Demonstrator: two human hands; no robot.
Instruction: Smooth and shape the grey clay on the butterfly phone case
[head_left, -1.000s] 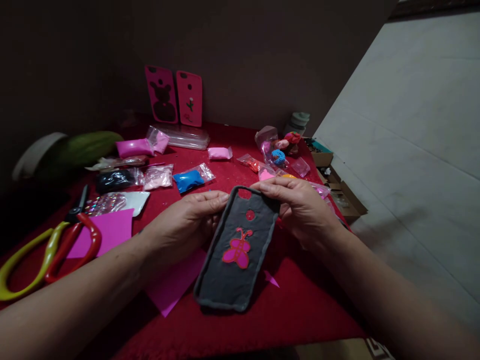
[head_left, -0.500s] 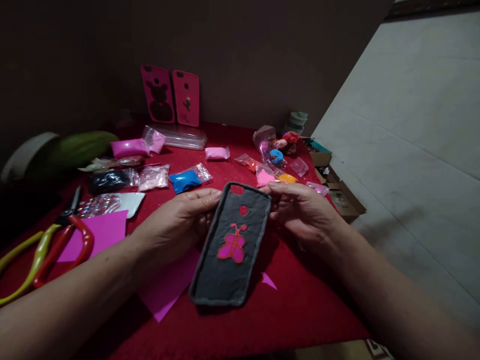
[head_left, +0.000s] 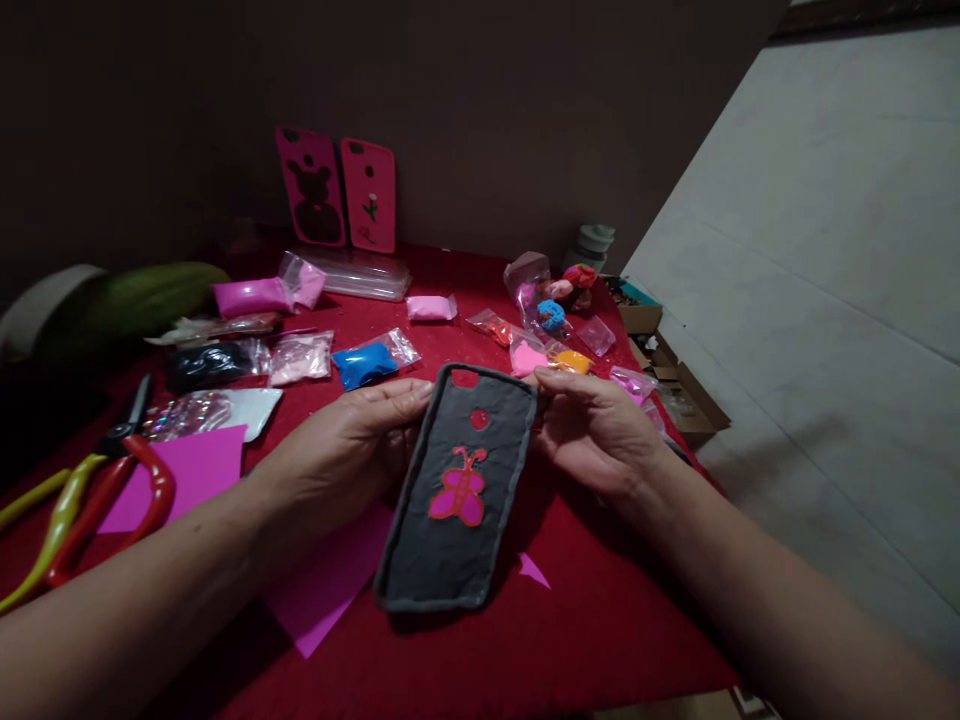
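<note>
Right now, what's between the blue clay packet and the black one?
In the head view, a clear bag of pale pink material lies between the blue packet and black packet.

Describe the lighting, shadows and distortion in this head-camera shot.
Head view: dim overall, the left corner nearly black; the white wall at right is brightest. The grey phone case, gripped by the left hand and right hand, casts a shadow on the red cloth. The forearms bulge with wide-angle stretch.

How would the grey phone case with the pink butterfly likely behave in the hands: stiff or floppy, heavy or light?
The grey phone case probably flexes a little: its surface looks wrinkled and soft. It seems light, since the left hand and right hand hold only its top end. The matte surface likely grips well.
</note>
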